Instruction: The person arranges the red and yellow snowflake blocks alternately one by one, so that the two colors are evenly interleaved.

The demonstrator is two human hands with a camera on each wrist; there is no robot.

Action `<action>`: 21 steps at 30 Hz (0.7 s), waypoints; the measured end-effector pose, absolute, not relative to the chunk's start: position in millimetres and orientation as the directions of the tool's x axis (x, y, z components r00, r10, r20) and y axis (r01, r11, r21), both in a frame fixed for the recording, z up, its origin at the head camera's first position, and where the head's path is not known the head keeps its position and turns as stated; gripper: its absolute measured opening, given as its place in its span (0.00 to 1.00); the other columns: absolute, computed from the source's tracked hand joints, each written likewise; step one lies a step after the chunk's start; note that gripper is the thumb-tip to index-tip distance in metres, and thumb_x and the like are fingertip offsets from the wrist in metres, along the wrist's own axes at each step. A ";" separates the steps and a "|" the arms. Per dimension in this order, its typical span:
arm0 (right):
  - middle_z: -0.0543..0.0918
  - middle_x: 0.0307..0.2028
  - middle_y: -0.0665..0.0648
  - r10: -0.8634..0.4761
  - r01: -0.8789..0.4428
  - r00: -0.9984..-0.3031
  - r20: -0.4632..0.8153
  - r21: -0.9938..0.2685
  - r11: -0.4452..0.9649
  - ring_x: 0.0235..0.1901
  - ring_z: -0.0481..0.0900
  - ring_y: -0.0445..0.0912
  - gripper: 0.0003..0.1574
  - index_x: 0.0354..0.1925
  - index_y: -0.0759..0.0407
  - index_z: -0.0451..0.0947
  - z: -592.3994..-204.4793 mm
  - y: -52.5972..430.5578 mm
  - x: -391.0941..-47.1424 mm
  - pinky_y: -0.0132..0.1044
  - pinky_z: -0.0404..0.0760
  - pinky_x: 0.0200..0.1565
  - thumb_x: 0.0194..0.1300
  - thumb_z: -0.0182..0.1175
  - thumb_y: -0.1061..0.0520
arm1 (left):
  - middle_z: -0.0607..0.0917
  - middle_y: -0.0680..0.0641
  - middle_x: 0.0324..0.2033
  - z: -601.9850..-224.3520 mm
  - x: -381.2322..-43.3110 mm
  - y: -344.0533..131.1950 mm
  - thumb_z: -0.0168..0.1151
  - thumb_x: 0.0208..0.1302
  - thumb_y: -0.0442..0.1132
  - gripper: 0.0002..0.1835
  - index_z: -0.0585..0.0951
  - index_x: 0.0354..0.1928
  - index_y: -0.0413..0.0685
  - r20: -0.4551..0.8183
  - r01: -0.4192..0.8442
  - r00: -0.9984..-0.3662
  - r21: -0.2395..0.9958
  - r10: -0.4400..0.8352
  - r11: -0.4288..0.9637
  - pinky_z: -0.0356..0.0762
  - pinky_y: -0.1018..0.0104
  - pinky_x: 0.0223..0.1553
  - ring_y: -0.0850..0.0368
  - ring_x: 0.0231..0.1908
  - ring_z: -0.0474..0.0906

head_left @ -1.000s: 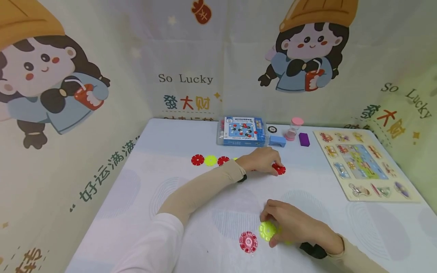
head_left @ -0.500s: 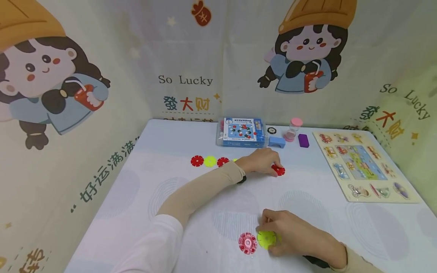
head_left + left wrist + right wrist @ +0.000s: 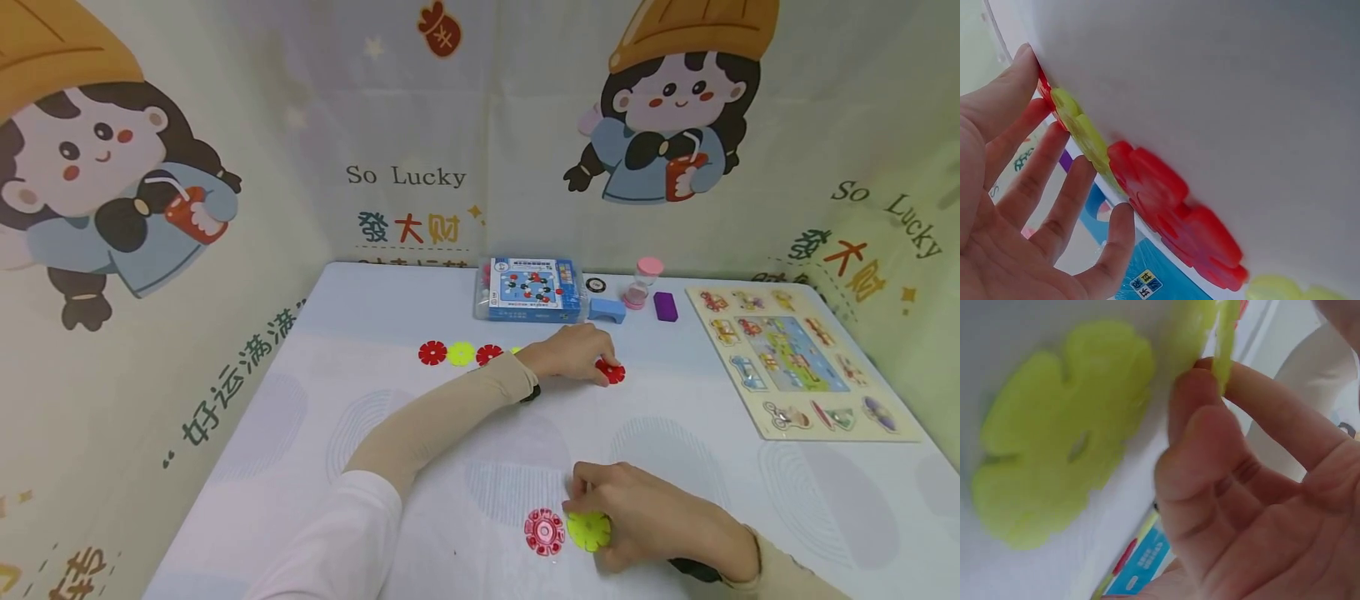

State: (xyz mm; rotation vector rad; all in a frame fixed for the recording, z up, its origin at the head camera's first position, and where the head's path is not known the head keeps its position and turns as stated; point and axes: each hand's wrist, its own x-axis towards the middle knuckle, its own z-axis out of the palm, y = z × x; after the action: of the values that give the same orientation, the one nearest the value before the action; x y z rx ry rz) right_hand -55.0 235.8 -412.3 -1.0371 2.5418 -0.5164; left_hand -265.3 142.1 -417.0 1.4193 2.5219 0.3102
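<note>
In the head view my left hand (image 3: 573, 354) has its thumb and index finger at the edges of a red notched plastic disc (image 3: 613, 372), at the right end of a flat row of red and yellow discs. The left wrist view shows the other fingers spread along a yellow disc (image 3: 1085, 134) and a red disc (image 3: 1175, 215). My right hand (image 3: 648, 521) pinches a yellow notched disc (image 3: 589, 532), seen edge-on in the right wrist view. Another yellow disc (image 3: 1072, 431) lies on the table under that hand. Left of it lies a translucent red disc (image 3: 544, 532).
Along the back stand a blue boxed kit (image 3: 531, 290), a light blue block (image 3: 607, 311), a pink sand timer (image 3: 642, 283) and a purple block (image 3: 665, 307). A wooden picture puzzle board (image 3: 798, 362) lies at the right. My left forearm crosses the table and covers part of the row.
My right hand has moved slightly nearer and tilted the yellow disc, bringing more of its face into view. The left hand stays at the red disc.
</note>
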 end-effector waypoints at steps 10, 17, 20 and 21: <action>0.75 0.27 0.41 -0.495 -0.489 -0.865 0.081 -0.358 0.795 0.24 0.70 0.36 0.27 0.42 0.50 0.86 -409.5 304.3 -132.2 0.25 0.70 0.26 0.40 0.77 0.46 | 0.82 0.59 0.51 -419.9 -268.4 144.2 0.68 0.54 0.54 0.22 0.81 0.53 0.65 -0.087 0.828 -0.492 0.263 0.866 0.496 0.71 0.74 0.48 0.65 0.50 0.73; 0.80 0.31 0.52 -0.279 -0.268 -0.960 0.023 -0.362 0.893 0.27 0.70 0.42 0.31 0.47 0.60 0.84 -421.8 355.4 -184.7 0.27 0.71 0.26 0.44 0.75 0.47 | 0.82 0.59 0.50 -418.9 -269.3 143.3 0.69 0.54 0.53 0.22 0.82 0.53 0.63 -0.083 0.823 -0.484 0.296 0.871 0.486 0.72 0.74 0.51 0.65 0.51 0.74; 0.79 0.34 0.56 -0.267 -0.241 -0.964 -0.012 -0.387 0.890 0.29 0.70 0.43 0.33 0.50 0.61 0.82 -425.7 359.0 -190.0 0.27 0.71 0.26 0.47 0.74 0.47 | 0.82 0.59 0.50 -419.1 -271.7 143.2 0.69 0.54 0.53 0.22 0.82 0.53 0.63 -0.089 0.820 -0.482 0.304 0.872 0.484 0.72 0.74 0.50 0.65 0.50 0.74; 0.78 0.35 0.57 -0.265 -0.239 -0.964 -0.013 -0.393 0.888 0.29 0.70 0.44 0.33 0.50 0.62 0.81 -426.2 358.5 -190.5 0.27 0.71 0.26 0.47 0.74 0.47 | 0.82 0.59 0.50 -419.4 -272.9 143.4 0.68 0.54 0.53 0.22 0.82 0.53 0.64 -0.094 0.820 -0.481 0.302 0.871 0.486 0.72 0.74 0.50 0.65 0.50 0.74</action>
State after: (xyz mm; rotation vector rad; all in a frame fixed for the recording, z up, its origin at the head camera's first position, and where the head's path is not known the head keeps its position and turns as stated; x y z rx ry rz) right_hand -190.5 358.5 -426.2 -0.3988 2.9882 -0.6083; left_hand -272.9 143.4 -419.4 1.4491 2.4978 0.3177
